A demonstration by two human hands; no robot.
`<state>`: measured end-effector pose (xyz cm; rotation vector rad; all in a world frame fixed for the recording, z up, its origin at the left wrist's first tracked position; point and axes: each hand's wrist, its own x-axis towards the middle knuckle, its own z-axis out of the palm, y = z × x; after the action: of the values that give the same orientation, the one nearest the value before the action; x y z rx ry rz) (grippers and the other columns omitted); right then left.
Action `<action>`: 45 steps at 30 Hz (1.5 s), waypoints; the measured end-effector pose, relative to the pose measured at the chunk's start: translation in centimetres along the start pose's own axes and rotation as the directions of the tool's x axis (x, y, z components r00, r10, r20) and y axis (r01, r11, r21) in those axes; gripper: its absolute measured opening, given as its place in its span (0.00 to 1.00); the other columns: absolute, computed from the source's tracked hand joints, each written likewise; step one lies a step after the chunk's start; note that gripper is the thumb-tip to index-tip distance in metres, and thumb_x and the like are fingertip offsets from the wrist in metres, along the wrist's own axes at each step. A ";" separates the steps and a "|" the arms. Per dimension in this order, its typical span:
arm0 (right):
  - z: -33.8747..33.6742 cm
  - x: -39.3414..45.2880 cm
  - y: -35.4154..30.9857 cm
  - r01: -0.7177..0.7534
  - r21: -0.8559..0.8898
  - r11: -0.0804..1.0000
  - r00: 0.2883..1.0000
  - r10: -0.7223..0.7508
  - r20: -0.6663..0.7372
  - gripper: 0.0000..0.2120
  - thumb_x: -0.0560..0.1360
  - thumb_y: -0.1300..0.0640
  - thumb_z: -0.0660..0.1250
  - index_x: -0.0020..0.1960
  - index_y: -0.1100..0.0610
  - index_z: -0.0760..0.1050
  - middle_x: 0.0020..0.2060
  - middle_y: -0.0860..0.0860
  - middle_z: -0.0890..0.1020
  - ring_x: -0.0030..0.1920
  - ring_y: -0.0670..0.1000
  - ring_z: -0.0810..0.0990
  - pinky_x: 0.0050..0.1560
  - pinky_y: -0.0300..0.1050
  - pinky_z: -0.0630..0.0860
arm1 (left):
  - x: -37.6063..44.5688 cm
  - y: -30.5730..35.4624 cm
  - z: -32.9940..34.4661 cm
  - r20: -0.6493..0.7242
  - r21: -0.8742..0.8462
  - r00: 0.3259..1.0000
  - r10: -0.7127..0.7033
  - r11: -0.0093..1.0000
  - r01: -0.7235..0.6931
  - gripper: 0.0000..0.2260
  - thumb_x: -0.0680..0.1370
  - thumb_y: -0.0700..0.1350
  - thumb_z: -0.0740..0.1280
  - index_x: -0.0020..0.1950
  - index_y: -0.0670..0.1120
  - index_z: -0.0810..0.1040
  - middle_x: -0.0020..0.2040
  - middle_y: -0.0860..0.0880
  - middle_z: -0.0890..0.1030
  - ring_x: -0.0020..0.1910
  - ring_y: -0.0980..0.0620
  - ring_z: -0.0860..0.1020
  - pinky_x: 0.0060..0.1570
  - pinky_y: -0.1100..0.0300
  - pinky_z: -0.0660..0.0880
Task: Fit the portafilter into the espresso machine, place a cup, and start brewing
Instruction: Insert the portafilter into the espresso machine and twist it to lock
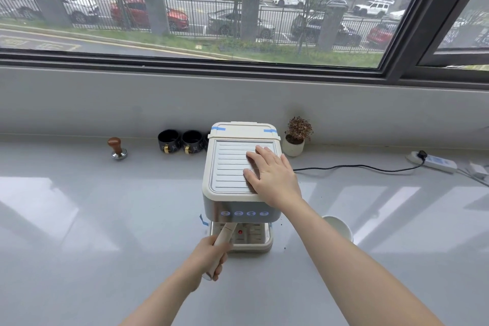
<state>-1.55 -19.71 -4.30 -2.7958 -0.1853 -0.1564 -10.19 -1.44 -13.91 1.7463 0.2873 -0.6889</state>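
Observation:
A cream and steel espresso machine point(227, 167) stands in the middle of the grey counter, its front buttons lit blue. My left hand point(209, 254) grips the cream handle of the portafilter point(225, 235), which runs up and back under the machine's front; its head is hidden beneath the machine. My right hand point(270, 174) lies flat, fingers spread, on the ribbed top of the machine. A white paper cup point(341, 227) stands on the counter just right of the machine, partly behind my right forearm.
Two black mugs point(180, 141) sit at the back left of the machine, a wood-topped tamper point(117, 148) further left. A small potted plant point(295, 137) stands at the back right. A black cable point(357, 167) runs to a power strip point(434, 161) on the right.

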 end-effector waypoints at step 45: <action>-0.1 0.0 -0.4 -0.062 0.051 0.997 0.998 0.060 0.030 0.22 0.77 0.41 0.52 0.71 0.41 0.60 0.76 0.41 0.57 0.76 0.44 0.49 0.75 0.53 0.49 | 0.8 -2.0 3.9 0.228 -0.750 0.970 -0.089 0.619 0.233 0.09 0.68 0.48 0.69 0.40 0.43 0.75 0.24 0.49 0.65 0.15 0.55 0.58 0.16 0.66 0.52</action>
<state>-1.57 -19.41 -4.06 -2.7499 -0.1088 -0.0955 -11.76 -4.64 -16.61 0.8190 0.5406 -0.6952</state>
